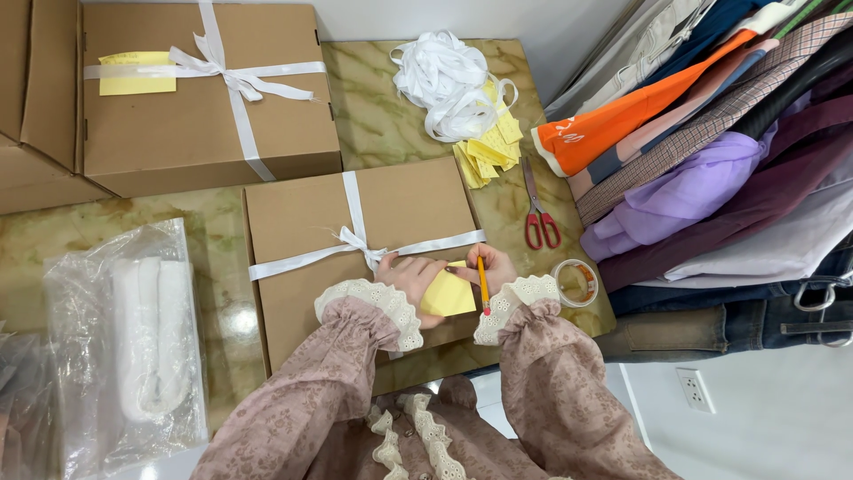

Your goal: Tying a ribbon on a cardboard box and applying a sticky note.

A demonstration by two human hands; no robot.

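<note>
A brown cardboard box (302, 222) tied with a white ribbon (355, 233) lies in front of me on the marble table. My left hand (410, 277) presses a yellow paper note (449, 295) flat on the box's near right corner. My right hand (494, 267) grips an orange pencil (482, 283) with its tip on the note. Both wrists wear lace-cuffed pink sleeves.
A second ribboned box (178, 124) with a yellow note stands at the back left. A white ribbon pile (449, 80), yellow notes (493, 147), red scissors (538, 218) and a tape roll (576, 283) lie to the right. Hanging clothes (711, 151) crowd the right side; a plastic-wrapped item (133, 338) lies left.
</note>
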